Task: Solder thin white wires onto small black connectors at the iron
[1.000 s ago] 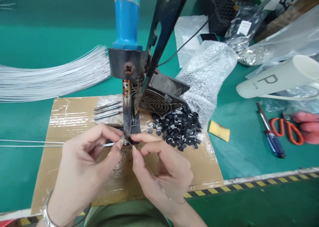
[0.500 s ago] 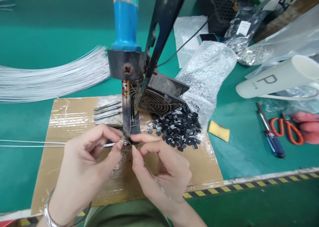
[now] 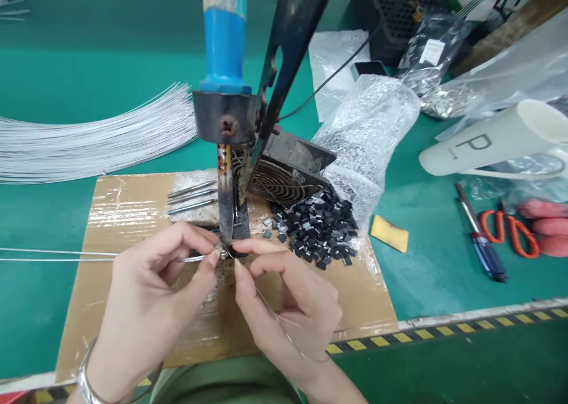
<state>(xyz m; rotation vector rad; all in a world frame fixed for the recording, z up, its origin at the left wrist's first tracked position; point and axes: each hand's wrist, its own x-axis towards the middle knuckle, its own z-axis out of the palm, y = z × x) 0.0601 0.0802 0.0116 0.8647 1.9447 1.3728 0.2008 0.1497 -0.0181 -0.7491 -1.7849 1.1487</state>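
Note:
My left hand (image 3: 155, 291) is closed in a pinch on two thin white wires (image 3: 57, 256), which trail off to the left. A shiny metal piece (image 3: 195, 259) shows between its fingers; their tips hide much of it. My right hand (image 3: 288, 297) is closed, thumb and forefinger pinching a thin solder wire (image 3: 261, 296) that runs back over the palm to the wrist. Both sets of fingertips nearly meet under the soldering iron (image 3: 225, 49). The iron hangs upright in a black clamp, its dark tip (image 3: 226, 226) right at the fingertips. The joint there is too small to make out.
Behind the hands stands a black fan (image 3: 288, 173), with a heap of small black pieces (image 3: 322, 226) beside it. Metal rods (image 3: 190, 203) lie on a pad over cardboard (image 3: 110, 215). A wire bundle (image 3: 89, 146), yellow sponge (image 3: 389, 233), screwdriver (image 3: 481, 238), scissors (image 3: 517, 232) and white cup (image 3: 488, 138) surround them.

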